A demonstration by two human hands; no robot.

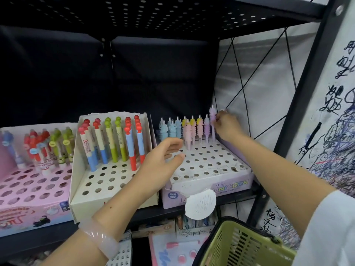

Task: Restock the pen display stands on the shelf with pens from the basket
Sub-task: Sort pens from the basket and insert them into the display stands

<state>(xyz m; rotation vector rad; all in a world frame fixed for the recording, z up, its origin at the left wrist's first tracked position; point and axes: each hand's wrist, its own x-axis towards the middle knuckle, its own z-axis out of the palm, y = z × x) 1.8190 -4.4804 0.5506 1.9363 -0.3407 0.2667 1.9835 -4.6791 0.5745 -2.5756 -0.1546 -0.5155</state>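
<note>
Right grip [224, 124] pinches a purple pen [212, 120] in the unicorn stand [211, 169] — left grip [163, 156] apart.

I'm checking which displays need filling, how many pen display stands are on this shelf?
3. A pink stand at the left, a cream stand in the middle, and a lilac unicorn stand at the right. More may lie beyond the left edge.
</note>
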